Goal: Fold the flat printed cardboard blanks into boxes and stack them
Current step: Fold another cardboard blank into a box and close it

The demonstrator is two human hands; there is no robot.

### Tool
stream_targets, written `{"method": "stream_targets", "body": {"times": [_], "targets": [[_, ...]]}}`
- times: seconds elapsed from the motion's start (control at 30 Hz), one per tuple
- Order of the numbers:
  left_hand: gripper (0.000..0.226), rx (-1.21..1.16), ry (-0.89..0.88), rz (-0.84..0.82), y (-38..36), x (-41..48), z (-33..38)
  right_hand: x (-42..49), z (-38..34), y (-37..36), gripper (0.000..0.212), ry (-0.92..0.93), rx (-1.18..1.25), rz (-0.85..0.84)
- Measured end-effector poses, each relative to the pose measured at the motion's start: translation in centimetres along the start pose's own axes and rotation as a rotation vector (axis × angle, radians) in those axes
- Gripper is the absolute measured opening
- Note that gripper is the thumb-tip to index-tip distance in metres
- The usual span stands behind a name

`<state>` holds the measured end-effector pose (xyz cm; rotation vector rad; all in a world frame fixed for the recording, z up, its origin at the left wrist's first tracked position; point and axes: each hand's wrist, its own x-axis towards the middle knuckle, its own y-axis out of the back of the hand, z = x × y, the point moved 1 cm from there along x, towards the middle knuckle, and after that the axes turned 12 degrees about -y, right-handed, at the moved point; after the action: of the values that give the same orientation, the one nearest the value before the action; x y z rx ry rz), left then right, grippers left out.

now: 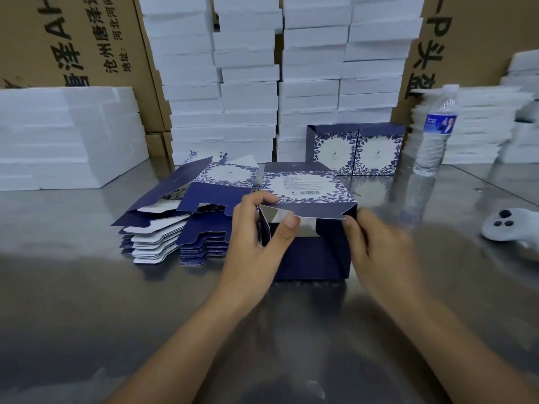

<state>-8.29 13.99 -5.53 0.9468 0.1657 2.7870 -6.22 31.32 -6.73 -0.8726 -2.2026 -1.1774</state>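
**Half-folded box in both grips at centre frame**

The box (pixel 306 186) stands on the steel bench (pixel 116 301) at centre frame, its near end open and its navy flaps loose. The left grip (pixel 256 228) pinches a white-lined side flap. The right grip (pixel 376 243), blurred, clasps the top flap's right corner.

Touching the box on its left lies a fanned pile of flat blanks (pixel 175 228), navy with floral print and notched edges. Behind it, two finished boxes (pixel 354 150) stand upright side by side. A clear ribbed bottle (pixel 436 132) stands at right, and a white controller (pixel 507 225) lies at the right edge. Rough white foam slabs (pixel 248 83) are stacked high along the back, with brown cartons (pixel 73 39) behind them.
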Motion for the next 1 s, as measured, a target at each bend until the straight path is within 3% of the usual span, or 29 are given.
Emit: {"method": "stream_targets", "body": {"times": [0.2, 0.53, 0.8, 1.0], "targets": [[0.039, -0.016, -0.011, 0.082, 0.6, 0.6, 0.1, -0.4, 1.2, -0.3, 0.028, -0.015, -0.034, -0.334], [0.044, -0.09, -0.075, 0.107, 0.5, 0.6, 0.3, -0.2, 1.3, -0.3, 0.037, 0.016, -0.104, -0.208], [0.046, -0.084, -0.081, 0.132, 0.9, 1.0, 0.2, -0.6, 2.5, -0.2, 0.03, -0.007, -0.114, -0.459], [0.042, -0.121, -0.074, 0.144, 1.0, 1.2, 0.3, -0.7, 2.8, -0.3, 0.042, 0.014, -0.126, -0.481]]}}
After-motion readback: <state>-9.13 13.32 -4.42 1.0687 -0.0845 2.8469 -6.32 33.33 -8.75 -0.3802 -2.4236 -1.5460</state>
